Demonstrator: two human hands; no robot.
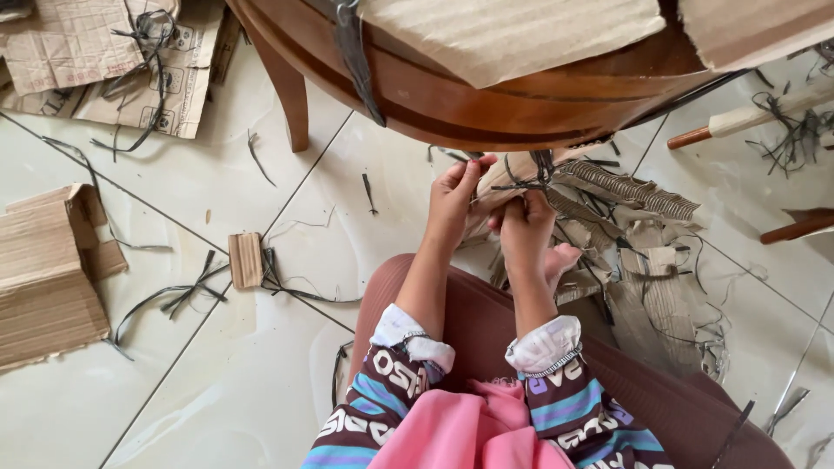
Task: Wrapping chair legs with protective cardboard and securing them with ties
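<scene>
Left hand [453, 201] fingers pinched together on cardboard-wrapped leg [508, 187] just under round wooden table [486, 108]. Right hand [524, 227] fingers closed on dark strap [519, 184] crossing that wrap (knot detail too small to tell). Torn cardboard pile [647, 260] just right of hands. Strap scraps, small cardboard piece [246, 260] on tile floor [217, 373] to left, well apart.

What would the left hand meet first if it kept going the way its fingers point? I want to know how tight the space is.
Probably the wooden table rim just beyond the left hand; depth is unclear.
</scene>
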